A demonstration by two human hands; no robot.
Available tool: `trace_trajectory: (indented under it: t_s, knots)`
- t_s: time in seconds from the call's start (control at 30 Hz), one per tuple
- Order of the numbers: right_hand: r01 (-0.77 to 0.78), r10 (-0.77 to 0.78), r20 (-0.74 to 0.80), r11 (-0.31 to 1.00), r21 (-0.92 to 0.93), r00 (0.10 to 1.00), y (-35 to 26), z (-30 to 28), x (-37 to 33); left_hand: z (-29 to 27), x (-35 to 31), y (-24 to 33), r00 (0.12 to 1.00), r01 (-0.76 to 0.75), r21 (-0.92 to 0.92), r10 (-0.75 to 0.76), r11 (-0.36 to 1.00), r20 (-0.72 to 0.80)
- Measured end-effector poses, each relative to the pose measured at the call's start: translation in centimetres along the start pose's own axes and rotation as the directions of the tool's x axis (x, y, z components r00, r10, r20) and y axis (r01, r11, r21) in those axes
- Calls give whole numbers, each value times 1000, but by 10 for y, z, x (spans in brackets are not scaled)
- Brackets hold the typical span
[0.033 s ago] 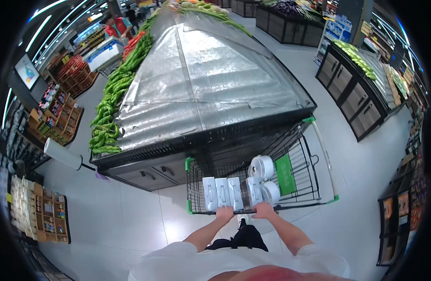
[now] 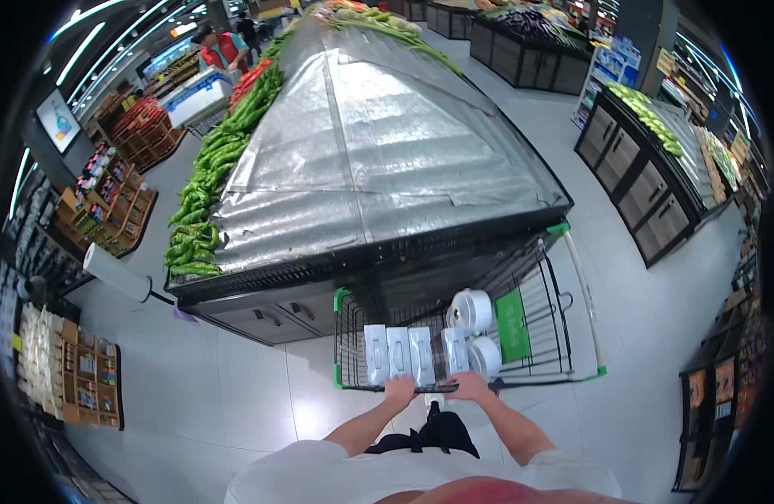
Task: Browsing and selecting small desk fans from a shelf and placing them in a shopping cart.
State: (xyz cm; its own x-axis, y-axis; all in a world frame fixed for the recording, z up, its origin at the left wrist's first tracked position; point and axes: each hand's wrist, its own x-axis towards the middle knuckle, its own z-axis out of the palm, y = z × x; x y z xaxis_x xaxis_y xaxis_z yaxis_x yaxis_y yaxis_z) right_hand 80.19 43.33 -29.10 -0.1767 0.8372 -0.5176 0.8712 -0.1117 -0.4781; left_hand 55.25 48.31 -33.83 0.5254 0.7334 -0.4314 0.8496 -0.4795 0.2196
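Note:
My left hand (image 2: 400, 390) and my right hand (image 2: 468, 387) are both closed round the near rail of a wire shopping cart (image 2: 561, 315). The cart has green corner pieces and stands crosswise before me. Just beyond my hands, several white upright packs (image 2: 399, 353) stand in a row inside it, with a gap before the rightmost pack. Two white cylinders (image 2: 471, 311), roll-like in shape, lie to the right of the packs. A green panel (image 2: 512, 326) is fixed to the basket beside them. The fingertips under the rail are hidden.
Ahead, close against the cart, rises a large silver-covered produce stand (image 2: 362, 143), with green peppers (image 2: 206, 185) along its left side. A white roll on a stand (image 2: 118, 273) juts out at its left corner. Shelves (image 2: 708, 412) are at right. A person (image 2: 223, 50) in a red vest is far left.
The view has shifted a little, so the stand and cart appear slightly lower. Both hands stay on the cart's rail.

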Motion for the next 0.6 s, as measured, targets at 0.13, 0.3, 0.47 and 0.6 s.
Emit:
trace_trajectory:
  t_s: [0.13, 0.3, 0.47, 0.6]
  knots:
    - [119, -7, -192, 806, 580, 981, 19, 22, 22, -14, -32, 4, 988, 144, -54, -140, 988, 72]
    - [572, -172, -573, 500, 650, 801, -107, -183, 26, -5, -59, -5, 956, 167, -81, -181, 983, -229]
    - [824, 44, -836, 205, -528, -547, -195, -475, -93, -13, -46, -8, 942, 209, -191, -250, 959, -224]
    - [677, 256, -631, 179, -713, -732, -129, -509, -113, -15, -52, -8, 924, 376, -319, -378, 870, 58]
